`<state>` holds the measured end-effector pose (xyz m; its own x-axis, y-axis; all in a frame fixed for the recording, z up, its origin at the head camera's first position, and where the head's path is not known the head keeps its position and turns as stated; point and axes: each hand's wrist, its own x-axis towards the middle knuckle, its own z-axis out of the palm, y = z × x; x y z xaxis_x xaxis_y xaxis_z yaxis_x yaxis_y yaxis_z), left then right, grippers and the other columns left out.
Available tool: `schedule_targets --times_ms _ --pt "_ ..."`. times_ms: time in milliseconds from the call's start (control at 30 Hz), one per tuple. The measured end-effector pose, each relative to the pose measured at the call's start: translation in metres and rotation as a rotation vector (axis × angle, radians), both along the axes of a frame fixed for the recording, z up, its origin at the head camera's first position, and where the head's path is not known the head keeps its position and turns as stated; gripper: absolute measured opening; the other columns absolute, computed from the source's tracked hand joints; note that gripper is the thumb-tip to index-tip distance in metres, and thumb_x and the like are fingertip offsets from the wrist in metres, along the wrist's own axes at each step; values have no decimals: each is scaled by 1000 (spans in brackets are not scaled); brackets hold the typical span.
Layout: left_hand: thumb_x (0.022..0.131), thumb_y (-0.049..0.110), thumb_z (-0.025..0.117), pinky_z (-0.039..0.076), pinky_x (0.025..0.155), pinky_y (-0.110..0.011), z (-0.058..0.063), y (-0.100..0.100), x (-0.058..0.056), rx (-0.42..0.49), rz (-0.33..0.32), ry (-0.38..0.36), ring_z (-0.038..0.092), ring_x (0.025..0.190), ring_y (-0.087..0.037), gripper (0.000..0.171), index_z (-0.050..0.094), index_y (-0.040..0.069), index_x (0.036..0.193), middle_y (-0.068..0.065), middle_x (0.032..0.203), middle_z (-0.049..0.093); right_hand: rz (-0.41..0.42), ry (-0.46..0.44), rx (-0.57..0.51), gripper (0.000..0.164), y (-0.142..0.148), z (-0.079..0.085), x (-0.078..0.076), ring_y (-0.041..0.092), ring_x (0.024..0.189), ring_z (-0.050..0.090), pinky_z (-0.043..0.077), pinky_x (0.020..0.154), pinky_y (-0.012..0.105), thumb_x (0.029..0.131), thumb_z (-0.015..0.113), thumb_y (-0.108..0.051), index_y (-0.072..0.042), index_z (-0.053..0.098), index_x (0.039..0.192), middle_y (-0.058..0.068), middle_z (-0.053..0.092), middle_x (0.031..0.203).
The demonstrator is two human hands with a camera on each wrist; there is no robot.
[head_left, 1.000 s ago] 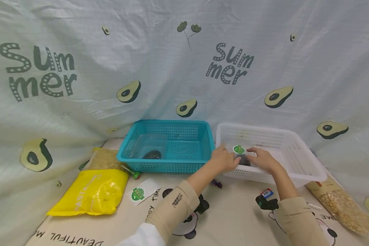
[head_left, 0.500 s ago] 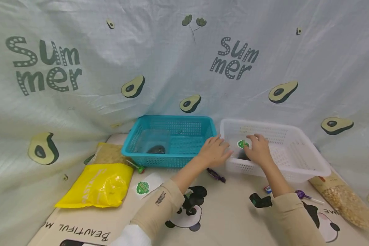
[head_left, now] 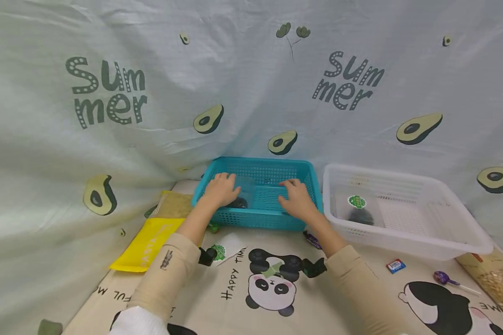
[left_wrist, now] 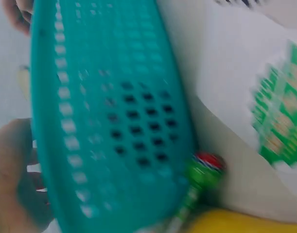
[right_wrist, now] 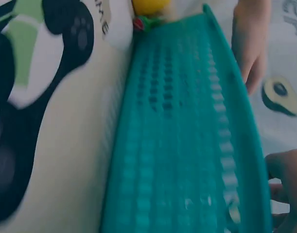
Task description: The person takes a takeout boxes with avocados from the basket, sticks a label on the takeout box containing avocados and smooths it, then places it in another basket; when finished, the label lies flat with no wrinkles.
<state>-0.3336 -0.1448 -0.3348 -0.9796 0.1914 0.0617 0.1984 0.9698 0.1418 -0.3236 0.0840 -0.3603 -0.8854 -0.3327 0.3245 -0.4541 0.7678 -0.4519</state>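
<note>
In the head view my left hand reaches over the left side of the teal plastic basket, fingers forward and thumb apart. It overlaps a clear plastic box with something dark in it, inside that basket. My right hand is above the basket's right half, thumb and fingers spread and nothing between them. To the right, in the white basket, lies a second clear box with a round green label and a dark lump. Both wrist views show the teal basket's perforated wall, with fingers behind its rim.
Left stands a yellow pasta bag. In front of the teal basket lie a green lollipop, a white green-labelled packet and a purple-wrapped candy. Farther right are a small red-and-blue candy, a purple lollipop and a kernel bag.
Both hands have left the labelled box in the white basket and moved left, over the teal basket. The head view has turned left.
</note>
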Motion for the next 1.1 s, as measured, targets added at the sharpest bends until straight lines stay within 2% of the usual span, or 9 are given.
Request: schedule_targets --times_ms 100,233,367,467,600,767,867,1000,1100 --pt "94 34 38 25 102 -49 -9 -19 1 48 54 -99 20 129 -38 54 27 2 137 -22 140 25 48 -103 58 43 -34 -5 -6 41 123 30 33 93 54 88 51 -23 -8 46 128 21 30 137" --pt "94 35 38 24 102 -51 -20 -23 -1 141 131 -164 18 130 -40 59 22 0 139 -26 141 19 152 -175 144 47 -65 -6 -17 36 126 30 33 96 51 89 50 -29 -8 42 131 19 29 139" --pt "92 35 43 30 97 -53 -24 -17 -2 174 181 -159 26 126 -42 61 24 0 138 -27 139 24 228 -228 206 49 -82 -6 -28 32 129 27 28 100 48 91 47 -31 -7 40 133 16 35 138" --pt "90 35 47 32 96 -51 -25 -15 -4 186 206 -150 31 125 -39 62 25 3 138 -24 139 28 220 -304 204 49 -85 -7 -33 30 129 28 27 102 46 92 46 -30 -7 39 134 12 39 137" --pt "89 34 49 31 98 -49 -25 -19 -8 239 249 -149 32 125 -37 65 23 3 140 -22 139 31 216 -347 174 48 -86 -9 -39 28 126 35 30 100 44 91 49 -27 -7 40 133 11 43 134" --pt "88 35 48 37 92 -49 -24 -17 -9 258 258 -175 39 118 -40 69 19 2 140 -22 133 40 191 -324 167 45 -82 -10 -39 30 125 35 32 99 45 91 47 -24 -5 42 131 13 45 131" --pt "87 35 49 40 89 -49 -25 -16 -9 281 247 -154 43 115 -39 66 23 3 140 -19 131 43 141 -299 162 42 -80 -10 -38 31 126 32 32 98 46 91 46 -23 -5 43 129 15 43 131" --pt "88 30 48 44 81 -47 -24 -14 -7 359 229 -16 49 107 -36 54 35 6 134 -19 127 46 84 -165 91 38 -77 -8 -34 32 124 34 35 95 47 91 46 -21 -5 47 125 18 39 133" --pt "88 26 47 45 77 -44 -20 -12 -4 449 207 121 48 107 -33 46 42 9 131 -18 127 45 48 9 -18 35 -73 -3 -28 31 110 49 42 88 45 89 48 -18 -5 52 121 20 40 131"
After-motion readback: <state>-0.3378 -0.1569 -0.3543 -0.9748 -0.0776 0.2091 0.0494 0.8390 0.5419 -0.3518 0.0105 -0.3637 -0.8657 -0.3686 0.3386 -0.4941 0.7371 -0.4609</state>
